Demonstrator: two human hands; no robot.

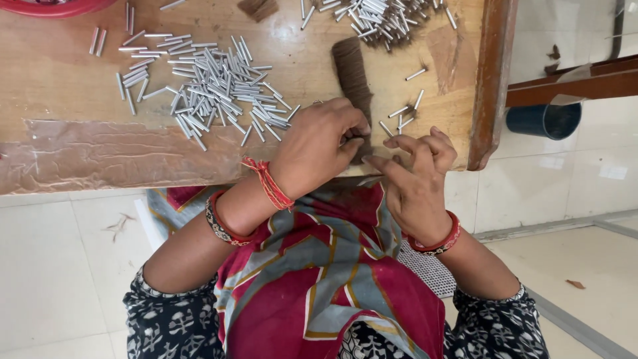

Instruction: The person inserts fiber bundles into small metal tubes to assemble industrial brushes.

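While the left hand [319, 143] pinches a soft, limp bundle of brown fibres [352, 80] at its near end, the right hand [419, 173], fingers half-curled, seemingly empty, waits at three o'clock; light, slippery small silver metal tubes [212, 86] lie at ten o'clock.

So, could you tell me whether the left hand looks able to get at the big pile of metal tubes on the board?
Probably yes: the left hand rests just beside the pile of metal tubes, with only bare wooden board between them.
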